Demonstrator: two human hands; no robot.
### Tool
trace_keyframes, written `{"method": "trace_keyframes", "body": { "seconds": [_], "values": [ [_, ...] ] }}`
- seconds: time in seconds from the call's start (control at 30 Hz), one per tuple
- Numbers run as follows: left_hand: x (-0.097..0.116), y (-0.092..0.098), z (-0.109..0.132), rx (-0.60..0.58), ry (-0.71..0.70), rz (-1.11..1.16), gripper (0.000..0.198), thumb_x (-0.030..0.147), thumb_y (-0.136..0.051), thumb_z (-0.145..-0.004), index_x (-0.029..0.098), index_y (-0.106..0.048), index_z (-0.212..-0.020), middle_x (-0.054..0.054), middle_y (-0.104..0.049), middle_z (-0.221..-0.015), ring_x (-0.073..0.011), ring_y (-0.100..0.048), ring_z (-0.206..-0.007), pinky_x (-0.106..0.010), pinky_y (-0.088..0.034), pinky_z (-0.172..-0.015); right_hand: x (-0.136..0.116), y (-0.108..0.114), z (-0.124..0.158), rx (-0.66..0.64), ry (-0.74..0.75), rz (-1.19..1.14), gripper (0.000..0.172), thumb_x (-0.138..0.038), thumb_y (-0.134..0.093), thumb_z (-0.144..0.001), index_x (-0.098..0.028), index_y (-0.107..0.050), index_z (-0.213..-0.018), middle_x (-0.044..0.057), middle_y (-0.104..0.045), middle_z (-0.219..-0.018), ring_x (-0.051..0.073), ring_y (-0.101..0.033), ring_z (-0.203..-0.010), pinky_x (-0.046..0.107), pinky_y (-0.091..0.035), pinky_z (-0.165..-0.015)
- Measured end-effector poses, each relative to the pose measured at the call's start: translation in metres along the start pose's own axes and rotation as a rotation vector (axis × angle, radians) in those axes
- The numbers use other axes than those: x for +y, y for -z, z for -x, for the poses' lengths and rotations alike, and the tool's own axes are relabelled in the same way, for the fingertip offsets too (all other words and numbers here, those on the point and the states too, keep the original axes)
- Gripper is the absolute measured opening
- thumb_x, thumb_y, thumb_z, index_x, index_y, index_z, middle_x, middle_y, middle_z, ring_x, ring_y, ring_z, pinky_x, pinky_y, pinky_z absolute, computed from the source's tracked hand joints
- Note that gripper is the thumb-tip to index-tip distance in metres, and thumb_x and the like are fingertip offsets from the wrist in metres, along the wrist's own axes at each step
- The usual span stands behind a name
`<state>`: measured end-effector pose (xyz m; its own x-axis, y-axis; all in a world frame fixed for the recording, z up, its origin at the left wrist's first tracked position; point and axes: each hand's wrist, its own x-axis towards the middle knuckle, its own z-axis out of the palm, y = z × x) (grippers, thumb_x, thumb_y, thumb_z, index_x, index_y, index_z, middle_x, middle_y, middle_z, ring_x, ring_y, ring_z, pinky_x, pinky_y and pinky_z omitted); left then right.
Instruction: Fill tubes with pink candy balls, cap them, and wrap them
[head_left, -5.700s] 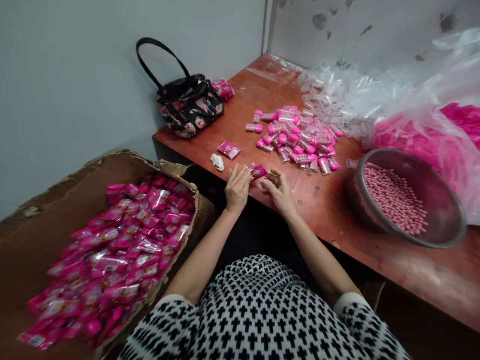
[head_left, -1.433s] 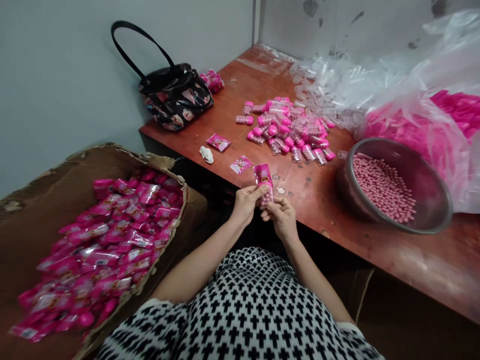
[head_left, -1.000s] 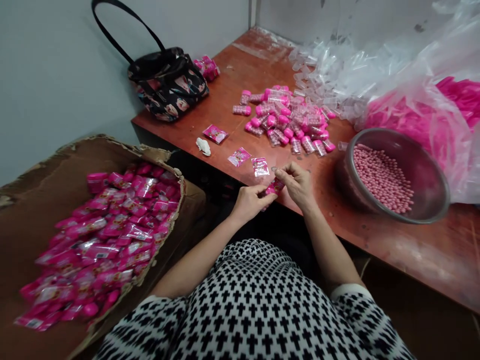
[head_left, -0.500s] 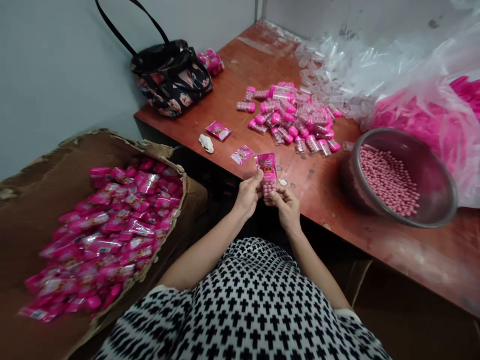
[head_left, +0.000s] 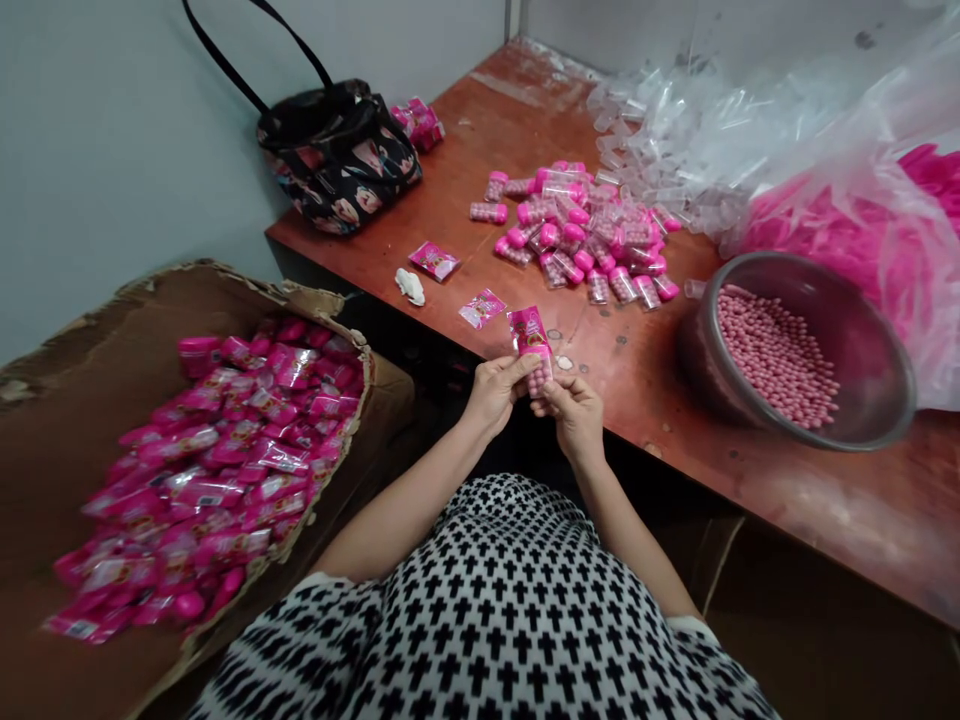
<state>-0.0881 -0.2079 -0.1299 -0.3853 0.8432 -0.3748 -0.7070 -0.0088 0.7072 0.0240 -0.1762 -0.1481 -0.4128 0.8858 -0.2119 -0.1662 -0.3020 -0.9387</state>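
Note:
Above the table's front edge, both hands hold a small clear bottle of pink candy balls (head_left: 538,376). A printed pink wrapper (head_left: 527,328) covers its far end and points away from me. My left hand (head_left: 491,395) is closed, its thumb across the bottle near the wrapper's lower edge. The thumb and fingers of my right hand (head_left: 579,412) pinch the bottle's near end. Just beyond lie two flat pink wrappers, a nearer one (head_left: 482,308) and a farther one (head_left: 433,261), beside a crumpled white scrap (head_left: 410,287). The bottle's cap is hidden.
Filled bottles with pink caps (head_left: 581,235) lie heaped mid-table. At right stands a grey bowl (head_left: 874,400) of pink balls, with clear empty tubes (head_left: 660,150) and a plastic bag of pink pieces (head_left: 825,220) behind. A carton (head_left: 90,340) of wrapped bottles is left; a floral handbag (head_left: 337,165) sits farther back.
My left thumb has slid down from the wrapper onto the bottle. The wrapper's top now leans slightly left. My right hand keeps its pinch on the near end.

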Motion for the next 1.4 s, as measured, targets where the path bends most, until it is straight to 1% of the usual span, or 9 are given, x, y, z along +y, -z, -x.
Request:
{"method": "trace_keyframes", "body": {
  "seconds": [0.1, 0.17, 0.3, 0.53, 0.77, 1.0, 1.07, 1.23, 1.4],
  "values": [
    [0.003, 0.005, -0.001, -0.062, 0.055, -0.019, 0.029, 0.031, -0.081, -0.055, 0.008, -0.066, -0.064, -0.005, -0.064, -0.062, -0.0107, -0.058, -0.056, -0.027, -0.049, -0.061, -0.001, 0.0, 0.001, -0.001, -0.045, -0.056, 0.024, -0.036, -0.074, -0.067, -0.017, -0.061, -0.074, -0.001, -0.067, -0.062, 0.011, -0.06, -0.046, 0.023, -0.052, -0.044],
    [0.004, 0.007, -0.003, -0.076, 0.052, -0.033, 0.029, 0.032, -0.08, -0.056, 0.008, -0.066, -0.064, -0.005, -0.065, -0.063, -0.011, -0.058, -0.056, -0.027, -0.049, -0.062, -0.003, -0.001, 0.004, 0.012, 0.017, 0.012, 0.022, -0.035, -0.073, -0.069, -0.018, -0.062, -0.078, -0.001, -0.069, -0.066, 0.011, -0.062, -0.05, 0.024, -0.054, -0.049],
    [0.001, 0.004, -0.003, -0.03, -0.004, -0.013, 0.031, 0.035, -0.08, -0.058, 0.008, -0.066, -0.066, -0.007, -0.067, -0.066, -0.0105, -0.058, -0.056, -0.024, -0.047, -0.058, -0.005, -0.005, 0.008, 0.036, 0.129, 0.147, 0.022, -0.033, -0.072, -0.071, -0.019, -0.064, -0.085, 0.0, -0.071, -0.074, 0.011, -0.064, -0.058, 0.026, -0.057, -0.057],
    [-0.001, -0.001, 0.007, -0.064, -0.004, -0.082, 0.03, 0.034, -0.081, -0.057, 0.009, -0.067, -0.066, -0.005, -0.065, -0.063, -0.009, -0.054, -0.052, -0.022, -0.043, -0.05, -0.002, -0.004, 0.003, 0.003, 0.012, -0.053, 0.028, -0.038, -0.076, -0.065, -0.019, -0.06, -0.076, -0.001, -0.07, -0.065, 0.012, -0.063, -0.048, 0.026, -0.056, -0.049],
    [0.007, -0.005, 0.007, -0.024, -0.024, 0.033, 0.034, 0.039, -0.08, -0.058, 0.009, -0.064, -0.066, -0.007, -0.066, -0.068, -0.0109, -0.059, -0.059, -0.024, -0.047, -0.058, -0.017, -0.006, 0.01, 0.014, 0.136, 0.158, 0.021, -0.034, -0.072, -0.071, -0.019, -0.062, -0.081, -0.001, -0.07, -0.071, 0.011, -0.063, -0.053, 0.025, -0.055, -0.051],
    [-0.009, -0.004, 0.014, -0.047, 0.015, 0.001, 0.032, 0.035, -0.08, -0.058, 0.008, -0.066, -0.069, 0.0, -0.058, -0.056, -0.0089, -0.052, -0.048, -0.025, -0.044, -0.049, -0.006, -0.005, -0.003, 0.059, 0.076, 0.031, 0.025, -0.036, -0.073, -0.069, -0.019, -0.058, -0.078, -0.004, -0.066, -0.058, 0.01, -0.058, -0.043, 0.024, -0.052, -0.045],
    [-0.009, -0.001, 0.016, -0.04, 0.028, 0.017, 0.032, 0.035, -0.08, -0.059, 0.008, -0.066, -0.069, -0.001, -0.058, -0.058, -0.0097, -0.055, -0.051, -0.025, -0.046, -0.052, -0.005, -0.004, -0.005, 0.023, 0.045, 0.025, 0.027, -0.037, -0.074, -0.067, -0.019, -0.058, -0.077, -0.004, -0.066, -0.059, 0.01, -0.059, -0.044, 0.024, -0.053, -0.046],
    [-0.001, 0.009, 0.022, -0.007, 0.022, 0.073, 0.03, 0.035, -0.079, -0.06, 0.01, -0.066, -0.069, -0.002, -0.062, -0.065, -0.0098, -0.058, -0.058, -0.025, -0.049, -0.058, -0.011, -0.008, 0.0, -0.161, 0.054, 0.044, 0.029, -0.037, -0.074, -0.068, -0.02, -0.061, -0.087, -0.001, -0.07, -0.071, 0.014, -0.066, -0.061, 0.03, -0.059, -0.062],
    [0.005, 0.023, 0.033, 0.038, -0.059, 0.097, 0.024, 0.03, -0.077, -0.063, 0.009, -0.068, -0.07, -0.003, -0.064, -0.066, -0.009, -0.059, -0.061, -0.023, -0.05, -0.063, -0.008, -0.03, -0.006, -0.222, 0.039, 0.048, 0.029, -0.042, -0.073, -0.067, -0.02, -0.058, -0.077, -0.004, -0.065, -0.061, 0.012, -0.062, -0.051, 0.029, -0.057, -0.055]
  ]
}}
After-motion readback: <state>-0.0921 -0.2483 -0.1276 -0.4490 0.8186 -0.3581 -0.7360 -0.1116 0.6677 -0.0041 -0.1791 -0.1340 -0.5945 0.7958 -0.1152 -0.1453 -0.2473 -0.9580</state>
